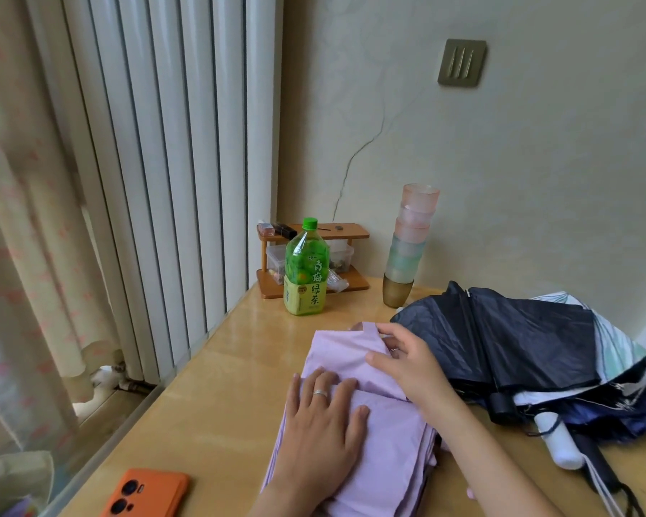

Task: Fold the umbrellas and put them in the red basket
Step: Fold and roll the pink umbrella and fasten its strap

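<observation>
A lilac umbrella [385, 438] lies collapsed on the wooden table [217, 397], its fabric gathered in flat folds. My left hand [321, 419], wearing a ring, presses flat on its middle with straight fingers. My right hand [407, 360] pinches a fold of the lilac fabric near the far end, thumb under the flap. To the right lies a dark navy umbrella [508, 341], partly collapsed, over another with a white and green patterned canopy [619, 341] and a white handle [560, 442]. No red basket is in view.
A green tea bottle [306, 270] stands at the back before a small wooden rack [355, 281]. A stack of plastic cups [407, 248] stands by the wall. An orange phone [146, 494] lies near the front edge. A radiator and curtain are on the left.
</observation>
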